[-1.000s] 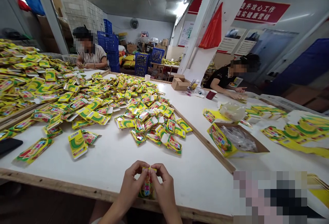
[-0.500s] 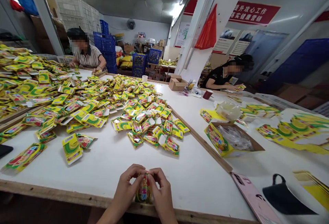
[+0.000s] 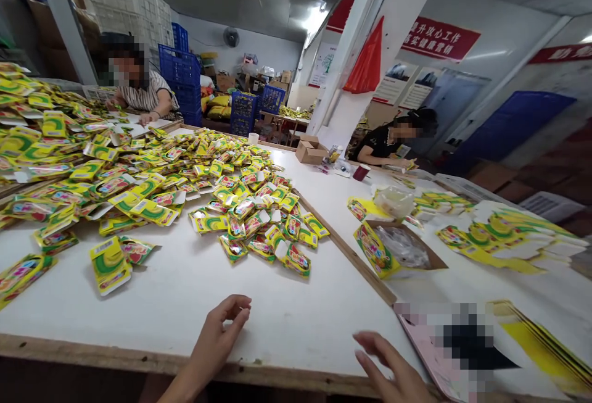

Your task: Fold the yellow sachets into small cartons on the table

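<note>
Two unclosed grips: left hand (image 3: pixel 218 334), right hand (image 3: pixel 393 369) above table (image 3: pixel 152 307); yellow packets (image 3: pixel 160 210) beyond.

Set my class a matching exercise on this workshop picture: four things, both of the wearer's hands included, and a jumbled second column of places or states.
Column one
1. Left hand
2. Red bag
3. Right hand
4. Open yellow-printed box

Column two
A. Holds nothing, fingers parted, the hand nearer the yellow stack
B. Has clear plastic inside
C. Holds nothing, fingers curled, the hand nearer the piled packets
D. Hangs against the white pillar

Right pairs: 1-C, 2-D, 3-A, 4-B
</note>
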`<action>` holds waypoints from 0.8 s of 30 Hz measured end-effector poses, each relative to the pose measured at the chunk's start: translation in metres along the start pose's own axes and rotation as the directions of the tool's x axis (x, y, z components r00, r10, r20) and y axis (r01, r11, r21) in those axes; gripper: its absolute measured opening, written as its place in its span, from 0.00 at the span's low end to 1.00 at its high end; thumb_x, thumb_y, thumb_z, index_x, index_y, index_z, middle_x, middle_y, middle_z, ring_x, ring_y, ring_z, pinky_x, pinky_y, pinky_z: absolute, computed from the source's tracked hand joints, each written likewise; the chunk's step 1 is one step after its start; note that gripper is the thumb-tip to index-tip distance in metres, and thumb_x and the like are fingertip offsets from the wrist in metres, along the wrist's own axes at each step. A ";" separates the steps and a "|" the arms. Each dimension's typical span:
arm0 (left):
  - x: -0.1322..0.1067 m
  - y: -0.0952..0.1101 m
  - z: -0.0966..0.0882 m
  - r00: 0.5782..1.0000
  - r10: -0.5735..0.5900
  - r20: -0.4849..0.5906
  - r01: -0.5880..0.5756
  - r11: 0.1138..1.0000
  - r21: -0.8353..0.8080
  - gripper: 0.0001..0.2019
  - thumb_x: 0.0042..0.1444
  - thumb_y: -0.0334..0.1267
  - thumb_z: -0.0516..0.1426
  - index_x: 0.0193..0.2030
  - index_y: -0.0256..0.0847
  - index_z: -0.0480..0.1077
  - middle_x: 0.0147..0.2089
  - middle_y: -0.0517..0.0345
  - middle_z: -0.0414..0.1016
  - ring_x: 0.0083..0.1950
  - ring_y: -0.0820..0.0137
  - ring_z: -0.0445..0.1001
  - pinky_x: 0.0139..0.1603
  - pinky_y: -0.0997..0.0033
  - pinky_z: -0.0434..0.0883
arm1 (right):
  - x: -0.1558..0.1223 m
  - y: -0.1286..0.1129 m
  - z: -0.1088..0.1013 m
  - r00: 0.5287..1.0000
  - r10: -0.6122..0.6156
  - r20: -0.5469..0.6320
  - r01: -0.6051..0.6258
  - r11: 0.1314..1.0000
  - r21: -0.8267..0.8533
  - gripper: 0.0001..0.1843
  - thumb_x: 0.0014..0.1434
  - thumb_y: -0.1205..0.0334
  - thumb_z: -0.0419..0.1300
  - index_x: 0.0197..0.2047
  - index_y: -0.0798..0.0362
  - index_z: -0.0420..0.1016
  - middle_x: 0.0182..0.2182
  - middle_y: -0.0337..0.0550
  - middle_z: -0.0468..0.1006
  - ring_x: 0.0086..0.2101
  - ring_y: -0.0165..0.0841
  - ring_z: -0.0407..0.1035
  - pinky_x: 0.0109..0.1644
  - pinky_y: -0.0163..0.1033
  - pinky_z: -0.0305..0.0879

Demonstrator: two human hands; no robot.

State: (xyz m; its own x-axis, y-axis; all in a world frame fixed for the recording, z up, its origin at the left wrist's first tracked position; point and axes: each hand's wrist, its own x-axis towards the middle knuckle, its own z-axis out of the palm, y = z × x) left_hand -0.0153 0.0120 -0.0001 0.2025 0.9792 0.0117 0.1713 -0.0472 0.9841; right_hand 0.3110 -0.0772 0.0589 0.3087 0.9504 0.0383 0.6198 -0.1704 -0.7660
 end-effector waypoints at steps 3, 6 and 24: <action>-0.001 -0.003 0.000 0.999 0.001 0.035 -0.002 1.000 0.029 0.15 0.61 0.49 0.54 0.42 0.42 0.73 0.38 0.52 0.78 0.40 0.63 0.75 0.42 0.66 0.72 | 0.043 -0.011 0.044 0.997 -0.056 -0.059 0.058 0.998 0.029 0.19 0.54 0.48 0.57 0.44 0.49 0.75 0.44 0.48 0.80 0.43 0.42 0.75 0.45 0.43 0.72; -0.003 -0.004 -0.003 1.000 0.003 0.030 -0.005 0.998 0.059 0.15 0.61 0.49 0.53 0.42 0.41 0.73 0.38 0.52 0.78 0.40 0.62 0.75 0.41 0.66 0.71 | 0.095 -0.030 0.095 0.988 -0.105 -0.113 0.105 0.994 -0.009 0.23 0.52 0.54 0.58 0.51 0.51 0.69 0.52 0.49 0.75 0.53 0.43 0.69 0.54 0.48 0.65; 0.010 -0.019 0.005 0.997 -0.064 -0.051 0.045 0.951 -0.307 0.23 0.50 0.40 0.64 0.51 0.43 0.62 0.46 0.51 0.73 0.45 0.63 0.77 0.48 0.59 0.74 | 0.018 -0.050 0.195 1.000 -0.012 0.011 0.007 0.926 0.379 0.16 0.50 0.60 0.62 0.43 0.53 0.71 0.29 0.42 0.76 0.27 0.37 0.71 0.31 0.39 0.69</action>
State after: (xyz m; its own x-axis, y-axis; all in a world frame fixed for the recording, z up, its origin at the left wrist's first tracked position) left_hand -0.0121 0.0214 -0.0193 0.1414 0.9891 -0.0419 -0.1237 0.0596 0.9905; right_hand 0.1455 -0.0006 -0.0273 0.2934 0.9551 0.0401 0.3026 -0.0530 -0.9516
